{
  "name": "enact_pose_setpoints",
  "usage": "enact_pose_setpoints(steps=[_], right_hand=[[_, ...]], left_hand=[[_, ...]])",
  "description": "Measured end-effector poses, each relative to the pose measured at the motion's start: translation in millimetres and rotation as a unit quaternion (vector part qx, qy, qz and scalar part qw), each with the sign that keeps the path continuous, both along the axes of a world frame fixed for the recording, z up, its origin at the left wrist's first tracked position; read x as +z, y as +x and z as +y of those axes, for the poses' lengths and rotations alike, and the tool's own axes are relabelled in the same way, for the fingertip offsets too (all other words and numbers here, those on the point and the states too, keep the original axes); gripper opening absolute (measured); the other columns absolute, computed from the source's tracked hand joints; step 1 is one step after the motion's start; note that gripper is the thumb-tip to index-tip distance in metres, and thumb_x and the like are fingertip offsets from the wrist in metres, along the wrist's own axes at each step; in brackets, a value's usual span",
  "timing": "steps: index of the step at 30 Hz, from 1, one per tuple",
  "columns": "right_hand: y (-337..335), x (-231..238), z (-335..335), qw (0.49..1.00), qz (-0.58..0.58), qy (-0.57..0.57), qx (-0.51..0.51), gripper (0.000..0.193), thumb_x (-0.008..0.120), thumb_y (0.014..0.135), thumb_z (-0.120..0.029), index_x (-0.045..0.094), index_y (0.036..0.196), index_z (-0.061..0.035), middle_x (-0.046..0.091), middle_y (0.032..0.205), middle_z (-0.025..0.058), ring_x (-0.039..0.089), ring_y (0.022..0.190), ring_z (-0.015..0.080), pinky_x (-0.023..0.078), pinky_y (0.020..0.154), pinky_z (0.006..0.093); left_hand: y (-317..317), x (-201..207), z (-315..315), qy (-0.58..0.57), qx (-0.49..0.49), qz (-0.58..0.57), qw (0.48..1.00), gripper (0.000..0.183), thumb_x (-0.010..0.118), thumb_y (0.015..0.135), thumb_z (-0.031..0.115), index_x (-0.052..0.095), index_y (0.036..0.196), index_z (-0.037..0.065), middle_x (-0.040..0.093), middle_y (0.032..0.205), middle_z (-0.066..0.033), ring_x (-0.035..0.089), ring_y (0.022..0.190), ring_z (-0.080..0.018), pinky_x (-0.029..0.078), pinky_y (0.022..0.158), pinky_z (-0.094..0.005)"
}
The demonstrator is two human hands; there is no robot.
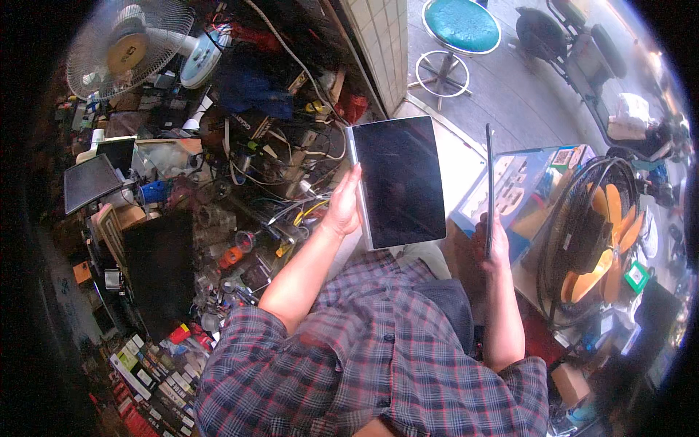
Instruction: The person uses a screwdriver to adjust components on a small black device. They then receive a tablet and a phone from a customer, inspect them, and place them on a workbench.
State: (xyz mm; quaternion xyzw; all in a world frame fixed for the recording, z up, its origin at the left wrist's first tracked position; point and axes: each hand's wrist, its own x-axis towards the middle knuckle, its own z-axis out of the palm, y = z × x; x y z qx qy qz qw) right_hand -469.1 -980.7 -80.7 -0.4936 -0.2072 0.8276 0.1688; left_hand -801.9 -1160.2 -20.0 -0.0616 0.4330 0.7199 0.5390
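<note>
A tablet (400, 182) with a black, unlit screen and a silver strip down its left side is upright in front of me. My left hand (344, 204) grips it by that silver side, its fingers passing behind. To the right, a thin dark flat panel (490, 164) stands almost edge-on, so its faces barely show. My right hand (498, 244) is closed around the panel's lower part. The tablet and the panel are apart, with a gap between them.
A black-caged fan with orange blades (611, 240) and a blue printed box (520, 189) stand at the right. Beyond is a teal-topped stool (462, 25). Cables, boxes and parts crowd the left, with a white fan (127, 51) and a dark flat screen (159, 269).
</note>
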Motion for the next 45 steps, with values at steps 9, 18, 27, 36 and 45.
enact_pose_setpoints(steps=[9, 18, 27, 36, 45], right_hand=[[38.4, -64.6, 13.7, 0.979, 0.203, -0.005, 0.011, 0.036, 0.052, 0.112, -0.037, 0.06, 0.127, -0.006, 0.061, 0.113, 0.0021, 0.059, 0.101, 0.01, 0.049, 0.085, 0.0245], [20.8, -34.7, 7.5, 0.986, -0.101, 0.131, -0.029, 0.045, 0.057, 0.108, -0.052, 0.067, 0.119, -0.0094, 0.06, 0.077, -0.0029, 0.057, 0.062, 0.0124, 0.046, 0.055, 0.0282], [-12.1, 45.8, -1.6, 0.989, -0.028, 0.144, 0.025, 0.049, 0.053, 0.111, -0.041, 0.063, 0.136, 0.0005, 0.069, 0.128, 0.0059, 0.063, 0.114, 0.0149, 0.048, 0.105, 0.0317], [-8.4, 43.2, -2.3, 0.973, -0.026, 0.214, 0.077, 0.05, 0.052, 0.112, -0.042, 0.063, 0.134, 0.0015, 0.069, 0.124, 0.0059, 0.063, 0.108, 0.0147, 0.049, 0.1, 0.0311], [-7.4, 45.2, -1.4, 0.968, -0.073, 0.214, 0.11, 0.051, 0.048, 0.113, -0.044, 0.064, 0.129, 0.0011, 0.07, 0.118, 0.0053, 0.064, 0.103, 0.0139, 0.05, 0.095, 0.0305]], left_hand=[[-3.1, -3.8, 11.3, 0.049, -0.018, -0.042, 0.998, 0.06, 0.032, 0.114, 0.051, 0.05, 0.153, 0.009, 0.061, 0.148, -0.0114, 0.061, 0.132, -0.0249, 0.047, 0.116, -0.0429], [-4.0, -12.6, 12.0, 0.158, -0.029, -0.216, 0.963, 0.061, 0.048, 0.108, 0.06, 0.061, 0.144, 0.013, 0.068, 0.137, -0.0062, 0.065, 0.122, -0.0245, 0.05, 0.11, -0.0411], [16.9, -64.6, -3.8, 0.338, -0.099, -0.296, 0.888, 0.046, 0.044, 0.111, 0.044, 0.058, 0.106, 0.001, 0.053, 0.059, -0.0079, 0.051, 0.044, -0.0215, 0.039, 0.042, -0.0359], [1.1, -27.2, 23.8, 0.361, -0.231, -0.159, 0.889, 0.057, 0.043, 0.111, 0.049, 0.057, 0.088, -0.001, 0.051, 0.058, -0.007, 0.05, 0.044, -0.0176, 0.038, 0.041, -0.0288], [-14.6, 8.8, 26.8, 0.104, -0.31, 0.141, 0.935, 0.084, 0.035, 0.102, 0.079, 0.054, 0.066, 0.006, 0.049, 0.057, -0.0042, 0.048, 0.05, -0.0143, 0.038, 0.05, -0.0276]])
